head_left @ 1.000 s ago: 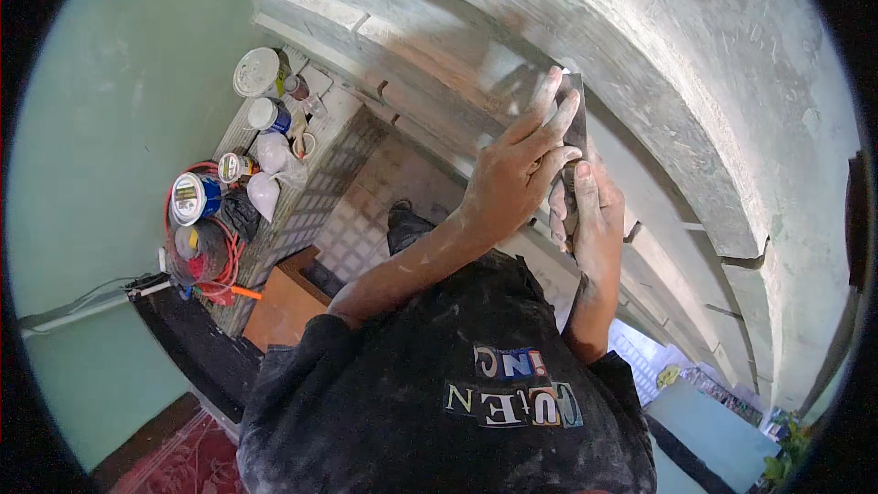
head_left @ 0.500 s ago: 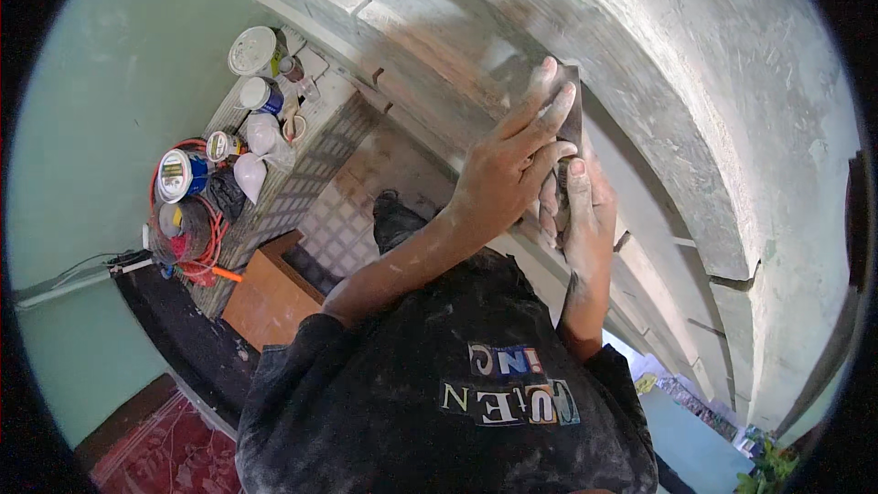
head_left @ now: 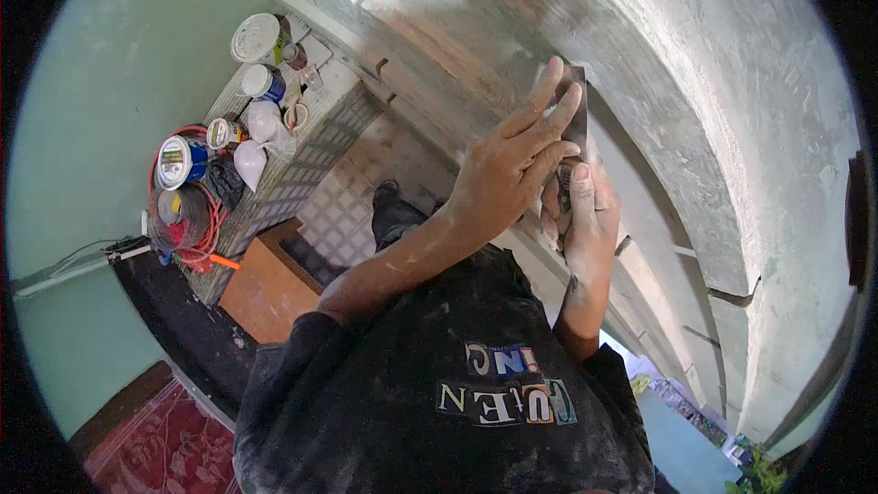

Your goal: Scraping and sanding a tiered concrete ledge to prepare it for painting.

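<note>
- Between one and two o'clock in my remote view, I find the tool (head_left: 578, 123), its long side running roughly from twelve to six against the grey beam (head_left: 663, 64); whether its edge bites, I can't tell.
- Its blade is flat, narrow and straight-sided, dark grey, squared off at the twelve o'clock end, with a faint dull sheen.
- At its six o'clock end I make out a dark handle (head_left: 564, 181), slimmer in sight because fingers cover most of it.
- From seven o'clock of the tool, the left hand (head_left: 508, 165) reaches over: its two foremost fingers lie stretched along the blade, a narrow gap between them, another bent lower down.
- From six o'clock, the right hand (head_left: 594, 215) wraps the handle, thumb along it, fingers curled round; I see pale dust on both hands.
- At ten o'clock, well apart from the tool, I have the bench (head_left: 315, 133) with tubs (head_left: 255, 37) and bags (head_left: 249, 165); at eight, an orange-brown box (head_left: 268, 291).
</note>
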{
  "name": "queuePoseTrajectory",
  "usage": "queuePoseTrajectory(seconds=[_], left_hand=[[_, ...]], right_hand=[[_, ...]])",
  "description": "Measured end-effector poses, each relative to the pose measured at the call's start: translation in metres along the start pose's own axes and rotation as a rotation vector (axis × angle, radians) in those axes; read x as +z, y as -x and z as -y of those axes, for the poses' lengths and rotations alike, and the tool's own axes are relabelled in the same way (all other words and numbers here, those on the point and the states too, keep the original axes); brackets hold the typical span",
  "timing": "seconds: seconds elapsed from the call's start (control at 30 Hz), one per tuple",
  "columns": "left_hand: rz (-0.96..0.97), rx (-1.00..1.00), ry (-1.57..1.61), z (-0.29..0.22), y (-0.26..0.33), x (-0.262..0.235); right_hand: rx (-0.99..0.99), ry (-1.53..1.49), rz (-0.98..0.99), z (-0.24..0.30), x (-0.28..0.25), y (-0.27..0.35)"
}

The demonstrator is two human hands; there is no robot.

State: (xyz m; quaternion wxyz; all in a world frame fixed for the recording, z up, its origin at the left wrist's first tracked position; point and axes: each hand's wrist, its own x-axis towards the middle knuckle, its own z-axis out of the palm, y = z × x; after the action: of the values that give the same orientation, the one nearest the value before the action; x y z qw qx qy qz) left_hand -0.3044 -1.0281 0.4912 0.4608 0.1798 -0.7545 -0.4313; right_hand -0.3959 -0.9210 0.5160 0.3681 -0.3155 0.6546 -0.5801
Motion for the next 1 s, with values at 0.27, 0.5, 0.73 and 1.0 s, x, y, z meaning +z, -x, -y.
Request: queuePoseTrajectory(seconds=[0.27,0.5,0.73,1.0], left_hand=[[-0.023,0.018,-0.027,0.001,0.001,0.001],[-0.091,-0.01,0.025,-0.003,0.0,0.006],[-0.019,-0.008,-0.017,-0.005,0.002,0.008],[-0.034,0.031,-0.059,-0.002,0.005,0.01]], right_hand=[[0.032,0.005,0.026,0.009,-0.002,0.002],[0.056,0.063,0.041,0.011,-0.008,0.001],[0.034,0.059,0.053,0.011,-0.014,0.003],[0.024,0.065,0.056,0.005,-0.013,0.002]])
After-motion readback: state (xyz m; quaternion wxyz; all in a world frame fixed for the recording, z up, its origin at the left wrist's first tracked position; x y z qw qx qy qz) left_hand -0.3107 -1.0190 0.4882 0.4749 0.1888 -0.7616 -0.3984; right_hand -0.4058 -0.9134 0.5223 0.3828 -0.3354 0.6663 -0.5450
